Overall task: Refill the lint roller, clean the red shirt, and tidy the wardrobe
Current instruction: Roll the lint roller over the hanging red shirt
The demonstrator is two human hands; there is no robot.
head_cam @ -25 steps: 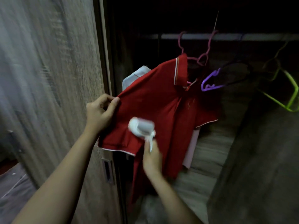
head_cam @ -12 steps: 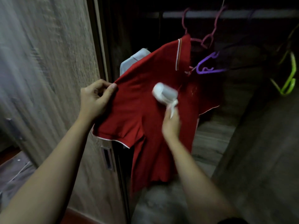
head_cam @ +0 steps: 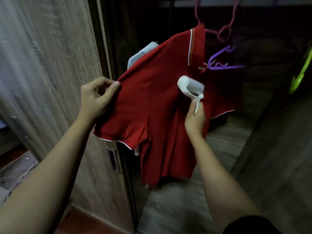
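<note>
A red polo shirt [head_cam: 152, 102] with white trim hangs on a pink hanger [head_cam: 224, 31] inside the open wardrobe. My left hand [head_cam: 97, 97] pinches the shirt's left shoulder and pulls the cloth out toward the door. My right hand [head_cam: 194, 119] grips the white handle of a lint roller [head_cam: 190, 86], whose head lies against the shirt's chest just below the collar.
The wooden wardrobe door [head_cam: 50, 73] stands at the left, with a recessed handle [head_cam: 112, 160]. A pale garment [head_cam: 141, 53] hangs behind the shirt. A purple hanger [head_cam: 219, 62] and a green hanger [head_cam: 302, 73] hang to the right. A wooden shelf [head_cam: 224, 142] lies below.
My right hand has run the lint roller up the shirt, from the lower front to just under the collar. My left hand keeps its hold on the shoulder.
</note>
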